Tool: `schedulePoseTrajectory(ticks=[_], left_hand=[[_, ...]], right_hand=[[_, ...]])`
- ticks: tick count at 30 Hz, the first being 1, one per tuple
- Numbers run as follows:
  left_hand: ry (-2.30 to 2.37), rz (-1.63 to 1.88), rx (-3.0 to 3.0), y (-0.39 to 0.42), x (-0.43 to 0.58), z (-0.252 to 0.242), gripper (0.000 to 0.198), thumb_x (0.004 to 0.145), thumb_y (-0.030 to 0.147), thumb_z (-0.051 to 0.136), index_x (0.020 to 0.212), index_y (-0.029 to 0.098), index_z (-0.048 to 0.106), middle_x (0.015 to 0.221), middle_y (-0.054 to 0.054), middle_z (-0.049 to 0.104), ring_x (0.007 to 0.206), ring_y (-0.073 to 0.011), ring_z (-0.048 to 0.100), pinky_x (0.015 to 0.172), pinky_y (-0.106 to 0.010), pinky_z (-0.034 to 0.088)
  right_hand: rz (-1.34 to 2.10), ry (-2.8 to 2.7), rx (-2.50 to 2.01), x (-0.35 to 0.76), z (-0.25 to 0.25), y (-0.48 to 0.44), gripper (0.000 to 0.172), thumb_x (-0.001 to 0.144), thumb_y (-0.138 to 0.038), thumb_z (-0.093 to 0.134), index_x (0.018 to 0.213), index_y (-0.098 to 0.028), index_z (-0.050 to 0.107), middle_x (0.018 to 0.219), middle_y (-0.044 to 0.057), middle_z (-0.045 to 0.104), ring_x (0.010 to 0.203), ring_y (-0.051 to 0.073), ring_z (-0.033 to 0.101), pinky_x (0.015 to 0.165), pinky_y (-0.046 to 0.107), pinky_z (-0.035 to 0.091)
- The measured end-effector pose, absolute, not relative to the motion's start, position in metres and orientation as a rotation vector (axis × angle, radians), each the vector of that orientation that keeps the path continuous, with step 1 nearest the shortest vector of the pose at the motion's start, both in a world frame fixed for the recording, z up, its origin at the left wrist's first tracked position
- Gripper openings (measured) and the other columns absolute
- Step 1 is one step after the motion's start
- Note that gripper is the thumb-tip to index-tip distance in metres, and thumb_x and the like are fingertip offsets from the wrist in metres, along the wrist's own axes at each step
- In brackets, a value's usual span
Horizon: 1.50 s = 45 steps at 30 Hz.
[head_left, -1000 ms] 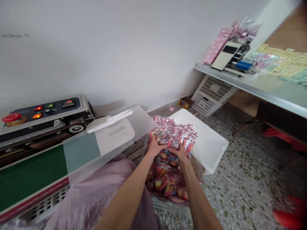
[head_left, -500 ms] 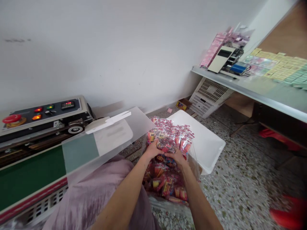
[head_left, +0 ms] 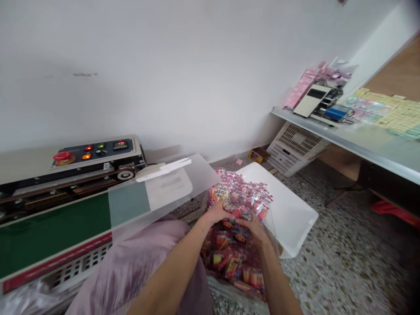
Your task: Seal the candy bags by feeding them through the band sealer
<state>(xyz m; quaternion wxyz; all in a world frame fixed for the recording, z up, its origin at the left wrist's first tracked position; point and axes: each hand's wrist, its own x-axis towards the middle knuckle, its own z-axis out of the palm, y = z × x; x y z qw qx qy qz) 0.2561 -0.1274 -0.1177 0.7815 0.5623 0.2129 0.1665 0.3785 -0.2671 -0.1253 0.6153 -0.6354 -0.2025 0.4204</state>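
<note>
My left hand point(head_left: 217, 212) and my right hand point(head_left: 253, 226) curve round the near side of a bunch of small clear packets point(head_left: 241, 197). The packets hold pink, red and yellow pieces. Their thumbs point inward and almost meet; the fingertips are partly hidden among the shiny wrapping. Below the hands, a large clear plastic bag point(head_left: 223, 286) is filled with more colourful packets point(head_left: 232, 264). Cartoon-like faces show on some pieces between my wrists.
At left stands a machine with a lit control panel point(head_left: 98, 151) and a green conveyor belt point(head_left: 65, 232); a translucent sheet point(head_left: 200, 173) extends from it. A white bin point(head_left: 288, 214) lies beyond the bag. White crates point(head_left: 288, 148) sit under a table point(head_left: 367, 135) at right.
The view has turned left and slightly up, so everything appears shifted right and down. Both hands stay round the bunch of packets, with little movement against the bag.
</note>
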Motion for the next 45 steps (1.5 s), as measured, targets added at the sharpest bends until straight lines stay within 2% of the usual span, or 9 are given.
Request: schedulePoseTrajectory(ticks=[6,13,16,26,30,34,37,43,45], left_hand=[[0.394,0.416,1.176,-0.134,0.256,-0.102,0.084,0.04,0.024,0.096,0.119,0.014,0.068,0.102,-0.005,0.075,0.097,-0.0239,0.067,0.095,-0.037,0.049],[0.271,0.545,1.193,-0.122,0.23,-0.04,0.083,0.047,0.031,0.096,0.122,0.016,0.065,0.111,-0.006,0.072,0.108,-0.0256,0.064,0.099,-0.036,0.048],[0.233,0.617,1.234,-0.097,0.194,-0.003,0.079,0.053,0.03,0.094,0.124,0.015,0.064,0.115,-0.008,0.07,0.105,-0.0239,0.065,0.096,-0.034,0.049],[0.426,0.816,1.357,-0.017,0.073,0.072,0.075,0.057,0.027,0.092,0.124,0.013,0.06,0.112,-0.008,0.071,0.097,-0.0203,0.066,0.091,-0.034,0.051],[0.445,0.894,1.44,-0.001,0.037,0.059,0.076,0.062,0.029,0.091,0.128,0.014,0.057,0.118,-0.009,0.069,0.104,-0.0221,0.064,0.093,-0.034,0.05],[0.592,0.909,1.389,0.006,0.013,0.008,0.084,0.055,0.033,0.094,0.127,0.015,0.054,0.116,-0.01,0.067,0.102,-0.0234,0.065,0.09,-0.033,0.051],[0.668,1.003,1.351,0.007,0.009,-0.015,0.081,0.058,0.034,0.093,0.125,0.015,0.053,0.118,-0.01,0.067,0.106,-0.0236,0.064,0.092,-0.034,0.05],[0.589,1.051,1.247,0.007,0.016,-0.005,0.075,0.062,0.034,0.091,0.125,0.017,0.055,0.118,-0.009,0.07,0.103,-0.0226,0.066,0.093,-0.034,0.051],[0.622,1.054,1.267,0.008,0.016,-0.003,0.072,0.06,0.034,0.091,0.121,0.016,0.057,0.116,-0.009,0.07,0.101,-0.0219,0.066,0.091,-0.033,0.051]], right_hand=[[0.903,-0.494,-1.482,0.379,-0.098,-0.269,0.065,0.046,-0.038,0.094,0.102,-0.021,0.067,0.092,0.005,0.079,0.082,0.029,0.074,0.079,0.044,0.061],[0.774,-0.69,-1.491,0.361,-0.025,-0.251,0.049,0.053,-0.039,0.094,0.093,-0.02,0.074,0.091,0.007,0.079,0.081,0.028,0.074,0.08,0.041,0.06],[0.775,-0.817,-1.445,0.336,0.004,-0.218,0.045,0.056,-0.041,0.093,0.091,-0.019,0.075,0.091,0.008,0.079,0.082,0.029,0.073,0.081,0.042,0.059],[0.823,-1.078,-1.211,0.245,0.064,-0.089,0.049,0.053,-0.035,0.092,0.095,-0.02,0.074,0.098,0.005,0.078,0.089,0.026,0.072,0.087,0.042,0.057],[0.851,-1.219,-1.165,0.222,0.051,-0.064,0.047,0.056,-0.036,0.09,0.097,-0.021,0.072,0.103,0.005,0.077,0.095,0.026,0.071,0.092,0.042,0.055],[0.955,-1.227,-1.235,0.206,0.003,-0.047,0.064,0.053,-0.036,0.091,0.11,-0.022,0.067,0.11,0.005,0.075,0.101,0.027,0.069,0.095,0.044,0.054],[0.938,-1.199,-1.299,0.202,-0.014,-0.036,0.064,0.052,-0.036,0.09,0.11,-0.022,0.066,0.107,0.006,0.075,0.101,0.028,0.07,0.096,0.045,0.054],[0.981,-1.223,-1.212,0.198,0.005,-0.028,0.069,0.055,-0.034,0.089,0.117,-0.022,0.064,0.117,0.007,0.073,0.106,0.028,0.068,0.098,0.043,0.053],[0.983,-1.204,-1.242,0.195,0.004,-0.027,0.067,0.053,-0.035,0.089,0.114,-0.021,0.065,0.113,0.006,0.074,0.104,0.028,0.069,0.097,0.043,0.054]])
